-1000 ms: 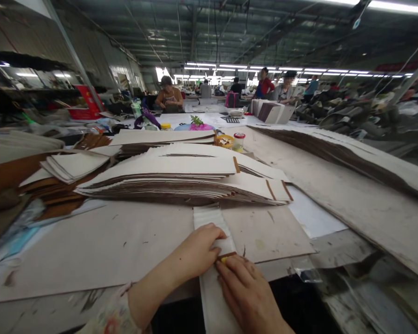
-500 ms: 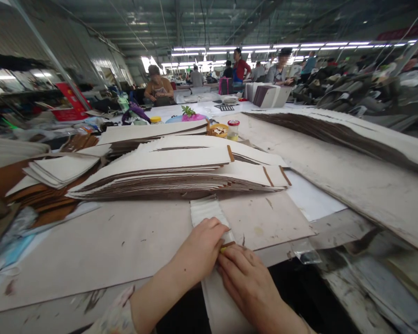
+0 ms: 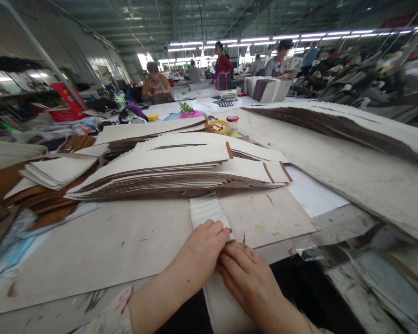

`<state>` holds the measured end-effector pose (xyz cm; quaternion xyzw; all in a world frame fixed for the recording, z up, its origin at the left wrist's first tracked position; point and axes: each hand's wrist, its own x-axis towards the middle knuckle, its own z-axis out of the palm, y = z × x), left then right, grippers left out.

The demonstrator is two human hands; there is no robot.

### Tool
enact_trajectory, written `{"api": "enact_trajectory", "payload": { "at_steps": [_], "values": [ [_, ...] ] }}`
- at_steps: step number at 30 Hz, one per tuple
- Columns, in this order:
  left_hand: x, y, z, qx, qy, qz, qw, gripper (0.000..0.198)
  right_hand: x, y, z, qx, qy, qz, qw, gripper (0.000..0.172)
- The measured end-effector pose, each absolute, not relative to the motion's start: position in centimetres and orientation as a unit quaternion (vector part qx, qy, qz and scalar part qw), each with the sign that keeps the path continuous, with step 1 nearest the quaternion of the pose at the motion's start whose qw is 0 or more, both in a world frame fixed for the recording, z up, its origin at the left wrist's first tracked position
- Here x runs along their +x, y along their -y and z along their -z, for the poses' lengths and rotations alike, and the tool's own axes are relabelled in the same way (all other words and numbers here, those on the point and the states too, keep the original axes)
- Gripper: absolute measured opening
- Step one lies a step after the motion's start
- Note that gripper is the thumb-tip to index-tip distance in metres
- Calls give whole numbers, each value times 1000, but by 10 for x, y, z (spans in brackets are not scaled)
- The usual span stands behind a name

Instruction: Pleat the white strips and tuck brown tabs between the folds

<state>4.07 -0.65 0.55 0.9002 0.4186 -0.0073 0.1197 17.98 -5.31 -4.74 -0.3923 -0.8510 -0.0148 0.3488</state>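
Observation:
A long off-white strip (image 3: pixel 209 211) with a ribbed far end lies on the pale board in front of me and runs down past the table edge. My left hand (image 3: pixel 209 239) grips it from the left, fingers curled over the top. Just below and to the right, my right hand (image 3: pixel 245 271) is closed on the same strip, with its fingers together. The two hands touch near a narrow brown band (image 3: pixel 231 241) across the strip, mostly covered by my fingers. Whatever lies under the fingertips is hidden.
Beyond my hands lies a stack of white strips (image 3: pixel 181 167) with brown end bands. Folded white pieces (image 3: pixel 61 169) lie at left. A yellow tub (image 3: pixel 218 126) and a red-lidded jar (image 3: pixel 232 126) stand behind. Another stack (image 3: pixel 334 120) sits at right. Several people work farther back.
My left fingers have shifted slightly over the strip toward my right hand. A small yellow spot between the hands is now covered. In the background, a person in red has moved left.

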Motion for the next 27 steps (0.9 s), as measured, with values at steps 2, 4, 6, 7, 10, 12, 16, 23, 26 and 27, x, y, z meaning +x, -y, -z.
{"api": "enact_trajectory", "payload": {
  "at_steps": [2, 4, 6, 7, 10, 12, 16, 23, 26, 27],
  "values": [
    [42, 8, -5, 903, -415, 16, 109, 26, 180, 53, 48, -392, 850, 16, 351, 24],
    [43, 9, -5, 904, -414, 12, 105, 25, 181, 52, 48, -393, 850, 12, 351, 25],
    [41, 9, -5, 902, -417, 0, 111, 25, 180, 49, 47, -394, 851, -3, 348, 23],
    [39, 8, -5, 900, -420, -9, 116, 26, 180, 47, 46, -393, 852, -16, 346, 22],
    [28, 6, -4, 889, -430, -51, 147, 28, 179, 41, 42, -397, 851, -74, 335, 17],
    [19, 6, -3, 876, -441, -83, 179, 26, 180, 38, 39, -415, 844, -102, 325, 13],
    [4, 7, -2, 841, -470, -137, 230, 19, 185, 32, 39, -451, 834, -80, 307, 27],
    [0, 11, 4, 828, -472, -174, 247, 21, 189, 18, 38, -421, 869, -57, 255, 36],
    [0, 11, 6, 830, -472, -175, 241, 16, 186, 13, 30, -399, 885, -64, 230, 32],
    [0, 11, 7, 831, -472, -173, 238, 14, 186, 12, 28, -395, 889, -66, 224, 30]
  ]
}}
